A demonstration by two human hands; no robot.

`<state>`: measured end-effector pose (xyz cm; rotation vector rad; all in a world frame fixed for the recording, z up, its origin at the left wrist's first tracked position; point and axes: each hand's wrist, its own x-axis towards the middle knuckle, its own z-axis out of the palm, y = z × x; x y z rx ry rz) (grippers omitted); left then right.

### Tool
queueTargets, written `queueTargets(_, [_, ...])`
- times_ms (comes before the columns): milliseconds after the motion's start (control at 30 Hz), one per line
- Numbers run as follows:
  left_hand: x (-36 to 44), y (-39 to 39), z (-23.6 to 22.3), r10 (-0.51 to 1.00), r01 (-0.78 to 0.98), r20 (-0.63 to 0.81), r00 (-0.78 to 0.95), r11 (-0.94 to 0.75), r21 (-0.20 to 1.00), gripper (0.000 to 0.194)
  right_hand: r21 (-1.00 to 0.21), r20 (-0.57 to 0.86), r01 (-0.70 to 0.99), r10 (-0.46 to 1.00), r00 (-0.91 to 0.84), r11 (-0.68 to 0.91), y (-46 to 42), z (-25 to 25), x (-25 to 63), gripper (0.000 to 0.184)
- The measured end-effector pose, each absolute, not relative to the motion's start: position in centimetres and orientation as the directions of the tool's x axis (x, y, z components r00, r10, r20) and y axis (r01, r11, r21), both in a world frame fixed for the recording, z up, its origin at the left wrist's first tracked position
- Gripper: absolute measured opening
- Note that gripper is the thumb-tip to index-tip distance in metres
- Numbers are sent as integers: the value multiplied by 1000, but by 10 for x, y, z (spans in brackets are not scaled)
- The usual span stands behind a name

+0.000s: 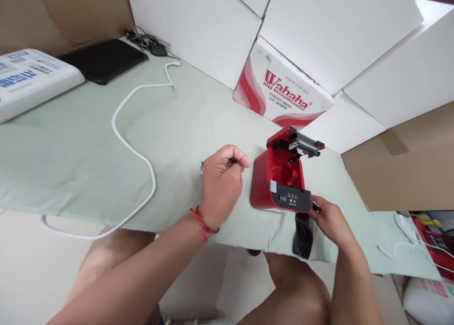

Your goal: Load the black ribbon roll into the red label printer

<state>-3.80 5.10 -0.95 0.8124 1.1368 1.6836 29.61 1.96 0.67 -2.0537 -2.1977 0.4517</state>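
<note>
Red machine (260, 183) on bench (191, 102), right of centre, lid (280, 135) up. Left hand (224, 180) beside it: fingers curled together, small round-ended item (202, 168) peeking past the hand; can't tell if that grip is on it. Right hand (328, 218) at the machine's front right corner; fingertips partly hidden, can't tell what that grip is clamped on. Black strip (302, 237) at machine's front, near right hand. Wahaha carton (283, 86) just behind machine. White cable (124, 138) snakes across left side, part hanging over the edge. Far left: white box (39, 83), black flat case (106, 60), keys (144, 40). Bench covered in wrinkled pale green cloth. White boxes (198, 27) stacked behind, brown cardboard (407, 164) at right, pale floor (21, 268) below.
</note>
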Motion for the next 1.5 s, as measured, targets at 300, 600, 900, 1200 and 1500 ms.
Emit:
queueTargets(300, [-34, 48, -9, 943, -227, 99, -316, -177, 958, 21, -509, -222, 799, 848, -481, 320, 0, 113, 274, 31])
queueTargets(600, [-29, 47, -17, 924, -86, 235, -301, -272, 959, 24, -225, -95, 952, 968, -234, 208, 72, 82, 192, 43])
queueTargets(900, [-14, 23, -27, 537, 162, 809, 240, -844, 512, 33, -11, -262, 951, 917, -301, 309, 116, 51, 162, 37])
queueTargets(1200, [6, 17, -41, 469, 480, 830, 303, -827, 292, 23, -466, 272, 806, 926, -261, 364, 67, 87, 175, 23])
queueTargets(1500, [10, 16, -43, 422, 494, 860, 287, -835, 245, 24, -222, 498, 902, 838, -222, 371, 105, 57, 202, 56])
